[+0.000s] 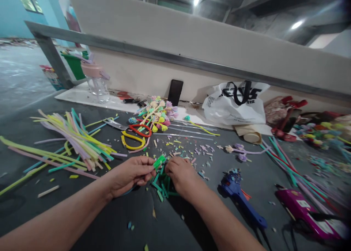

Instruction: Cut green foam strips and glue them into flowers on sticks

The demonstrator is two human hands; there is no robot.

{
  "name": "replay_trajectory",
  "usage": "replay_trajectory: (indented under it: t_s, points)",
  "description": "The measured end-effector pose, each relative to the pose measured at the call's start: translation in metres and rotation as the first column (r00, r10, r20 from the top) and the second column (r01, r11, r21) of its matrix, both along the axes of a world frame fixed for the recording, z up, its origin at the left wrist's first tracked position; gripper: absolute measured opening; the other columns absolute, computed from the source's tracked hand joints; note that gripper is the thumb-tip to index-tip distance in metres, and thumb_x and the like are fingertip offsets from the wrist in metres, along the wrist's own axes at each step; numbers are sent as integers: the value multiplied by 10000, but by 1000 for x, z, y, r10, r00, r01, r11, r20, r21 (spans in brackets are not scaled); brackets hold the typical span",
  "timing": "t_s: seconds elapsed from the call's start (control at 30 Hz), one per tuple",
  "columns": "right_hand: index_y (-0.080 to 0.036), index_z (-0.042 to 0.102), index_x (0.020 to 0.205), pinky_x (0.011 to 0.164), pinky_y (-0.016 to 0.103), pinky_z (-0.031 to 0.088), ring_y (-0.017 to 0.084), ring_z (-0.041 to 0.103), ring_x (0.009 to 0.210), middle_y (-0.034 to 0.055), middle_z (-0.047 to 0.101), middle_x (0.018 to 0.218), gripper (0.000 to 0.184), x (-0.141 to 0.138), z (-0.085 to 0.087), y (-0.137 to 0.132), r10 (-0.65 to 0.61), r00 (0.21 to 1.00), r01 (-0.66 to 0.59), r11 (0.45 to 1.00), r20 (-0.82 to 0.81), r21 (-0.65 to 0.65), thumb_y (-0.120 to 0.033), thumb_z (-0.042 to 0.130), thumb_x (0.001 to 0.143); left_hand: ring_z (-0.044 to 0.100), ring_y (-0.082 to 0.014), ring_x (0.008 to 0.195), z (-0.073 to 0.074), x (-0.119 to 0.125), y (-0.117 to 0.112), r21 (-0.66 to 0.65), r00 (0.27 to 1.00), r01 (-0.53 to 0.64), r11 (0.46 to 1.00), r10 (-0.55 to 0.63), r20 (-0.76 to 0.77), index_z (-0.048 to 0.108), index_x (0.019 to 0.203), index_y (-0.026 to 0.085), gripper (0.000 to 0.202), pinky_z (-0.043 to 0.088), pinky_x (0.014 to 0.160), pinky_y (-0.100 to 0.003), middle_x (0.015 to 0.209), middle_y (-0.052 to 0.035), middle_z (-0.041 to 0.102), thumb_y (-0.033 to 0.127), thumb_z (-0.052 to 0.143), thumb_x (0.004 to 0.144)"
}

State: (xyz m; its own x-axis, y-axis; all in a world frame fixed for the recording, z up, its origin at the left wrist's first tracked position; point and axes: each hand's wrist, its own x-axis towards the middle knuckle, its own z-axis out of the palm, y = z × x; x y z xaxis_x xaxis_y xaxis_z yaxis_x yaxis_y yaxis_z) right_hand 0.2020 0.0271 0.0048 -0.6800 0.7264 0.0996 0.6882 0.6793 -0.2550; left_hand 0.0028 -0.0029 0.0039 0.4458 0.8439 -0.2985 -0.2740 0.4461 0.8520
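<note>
My left hand (137, 173) is closed, its thumb and fingertips pinching a small bright green piece (159, 162), flat and shiny, whose kind I cannot make out. Close beside it, my right hand (182, 175) has its fingers drawn together over a pile of short teal-green strips (163, 187) on the dark table. Whatever those fingertips hold is hidden. Just beyond the hands lie scissors (133, 140) with red and yellow handles, their blades pointing left. Small cut bits in pastel colours are scattered around.
Long pastel fuzzy stems (82, 139) lie in a heap at left. A fuzzy flower bunch (159, 112), a phone (175, 92), a clear bottle (96, 83) and a white bag (236, 104) line the back. A blue glue gun (242, 200) and magenta device (304, 210) lie at right.
</note>
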Motion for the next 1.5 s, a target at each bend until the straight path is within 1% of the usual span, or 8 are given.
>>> replay_trajectory:
  t_s: [0.23,0.47,0.63,0.77,0.87,1.1,1.23,1.5]
  points:
    - [-204,534,814,694,278,374,160,519,754,12,589,774,159,13,0,4,-134,955,121,991,-266,-64,-68,452,806,356,-30,502,-1,0,-3,-33,996,85,996,-84,21,579,825,110,199,237,408,-133,682,-6,500,288,613,743]
    - [-208,609,865,746,276,418,148,562,818,32,623,828,234,17,-2,9,-19,916,9,1000,-401,-27,-74,420,838,395,-37,497,9,4,-2,-89,996,89,992,-89,3,568,813,109,107,263,401,-134,705,-23,539,153,525,725]
    - [-196,622,848,733,276,439,152,568,810,38,627,819,254,17,-4,11,-66,907,66,998,-416,-15,-34,433,799,361,-30,359,14,11,-4,-68,970,22,997,-38,-241,512,719,145,87,240,336,-137,549,23,533,124,439,677]
    - [-189,625,828,702,269,451,149,576,770,40,627,796,255,17,-2,12,-75,895,84,996,-441,1,-29,430,790,289,-33,285,6,11,-5,-11,896,35,999,-36,-443,518,675,153,142,176,292,-133,404,47,463,219,400,719]
    - [-194,623,833,706,272,454,152,580,776,41,630,803,252,17,-3,11,-64,880,83,996,-470,21,-33,435,787,294,-43,287,-4,10,-6,10,870,11,1000,-4,-493,528,699,161,183,159,274,-135,431,37,480,249,371,728]
    - [-203,623,826,705,270,459,155,586,776,43,639,811,235,17,-4,11,-77,852,101,995,-517,18,-58,441,794,198,-26,266,-3,9,-8,49,911,-99,994,110,-398,450,617,178,300,109,278,-152,406,65,385,389,353,805]
    - [-212,624,833,718,285,457,163,588,794,43,641,824,221,17,-4,11,-105,838,126,992,-536,2,-86,446,801,200,-9,290,7,11,-8,-16,967,-91,996,85,-238,475,774,190,123,126,294,-150,574,51,504,298,417,780]
    - [-213,624,780,678,265,424,153,576,735,14,644,769,188,16,-1,9,-266,833,225,964,-484,-143,-88,485,763,248,-9,364,15,10,-7,-75,987,-70,995,59,-149,498,757,161,102,114,338,-143,588,46,460,252,453,760]
